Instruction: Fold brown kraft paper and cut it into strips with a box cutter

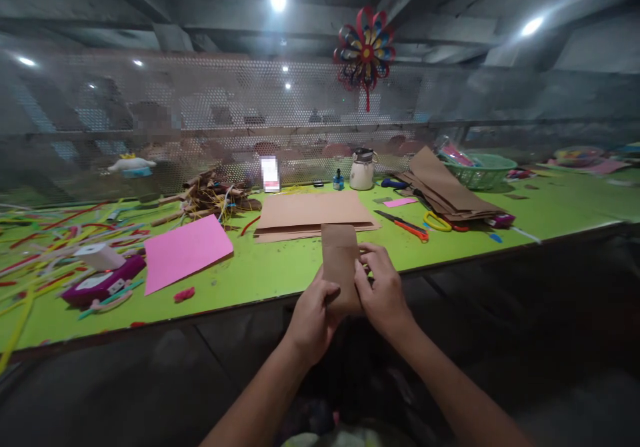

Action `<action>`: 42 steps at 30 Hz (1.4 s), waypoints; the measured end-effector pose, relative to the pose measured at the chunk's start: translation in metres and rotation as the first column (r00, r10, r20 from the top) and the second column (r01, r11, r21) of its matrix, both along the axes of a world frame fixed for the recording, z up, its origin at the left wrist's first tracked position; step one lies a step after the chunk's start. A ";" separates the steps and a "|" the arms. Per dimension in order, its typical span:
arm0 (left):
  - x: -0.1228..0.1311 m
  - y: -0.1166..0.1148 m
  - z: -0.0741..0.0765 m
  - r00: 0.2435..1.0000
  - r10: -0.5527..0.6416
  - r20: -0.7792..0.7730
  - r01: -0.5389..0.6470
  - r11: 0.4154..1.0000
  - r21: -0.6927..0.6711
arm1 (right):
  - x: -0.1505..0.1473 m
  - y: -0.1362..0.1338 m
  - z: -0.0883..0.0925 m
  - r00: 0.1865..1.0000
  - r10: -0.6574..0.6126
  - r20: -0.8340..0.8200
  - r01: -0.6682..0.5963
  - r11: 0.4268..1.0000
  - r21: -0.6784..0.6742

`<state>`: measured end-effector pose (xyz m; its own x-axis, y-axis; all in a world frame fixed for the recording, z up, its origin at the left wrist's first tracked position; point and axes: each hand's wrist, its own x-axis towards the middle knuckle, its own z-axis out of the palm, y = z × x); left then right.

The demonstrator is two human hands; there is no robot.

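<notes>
A narrow strip of folded brown paper point(341, 264) is held upright at the table's front edge. My left hand point(315, 317) grips its lower left side, thumb across the front. At its right edge, my right hand point(383, 287) pinches the paper between thumb and fingers. A crease runs across the strip near its top. Just behind it lie large folded brown sheets point(310, 210) on the green table. Scissors with orange handles point(410, 229) rest to the right of these sheets.
Pink paper point(187, 254), a purple power strip point(105, 284) and colourful pipe cleaners point(45, 260) lie left. A bundle of twigs point(215, 194), a white jug point(362, 170) and a green basket point(483, 170) stand farther back. More brown paper point(450, 187) lies right.
</notes>
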<state>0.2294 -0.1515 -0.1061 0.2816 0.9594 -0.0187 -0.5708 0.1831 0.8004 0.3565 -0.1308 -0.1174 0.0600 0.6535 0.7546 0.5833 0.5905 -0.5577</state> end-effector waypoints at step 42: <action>-0.005 -0.005 -0.003 0.998 -0.066 -0.010 0.067 0.997 0.047 | 0.008 0.001 0.002 0.820 0.173 -0.545 -0.309 0.936 -0.169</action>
